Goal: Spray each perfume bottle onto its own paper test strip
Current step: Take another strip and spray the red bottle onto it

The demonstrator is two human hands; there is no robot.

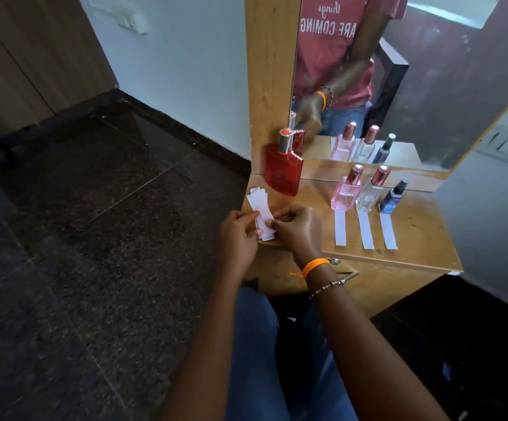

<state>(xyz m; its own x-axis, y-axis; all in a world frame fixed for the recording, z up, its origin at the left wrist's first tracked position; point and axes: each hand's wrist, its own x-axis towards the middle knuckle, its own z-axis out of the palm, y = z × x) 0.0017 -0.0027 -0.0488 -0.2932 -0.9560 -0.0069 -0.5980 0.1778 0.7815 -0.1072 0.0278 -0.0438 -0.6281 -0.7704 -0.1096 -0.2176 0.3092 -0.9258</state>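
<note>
A red perfume bottle (283, 170) stands at the left of the wooden dressing table (417, 256). To the right stand a pink bottle (345, 189), a clear bottle (371, 191) and a small dark blue bottle (394, 196). One white paper strip lies in front of each of those three: strip (340, 227), strip (366, 230), strip (388, 230). At the table's left front edge my left hand (239, 235) and my right hand (297, 227) both pinch a small stack of paper strips (262, 212).
A mirror (398, 86) in a wooden frame stands behind the bottles and reflects them and a person's red shirt. A blue-grey wall closes off the right side. Dark stone floor lies to the left. A drawer with a keyhole sits under the tabletop.
</note>
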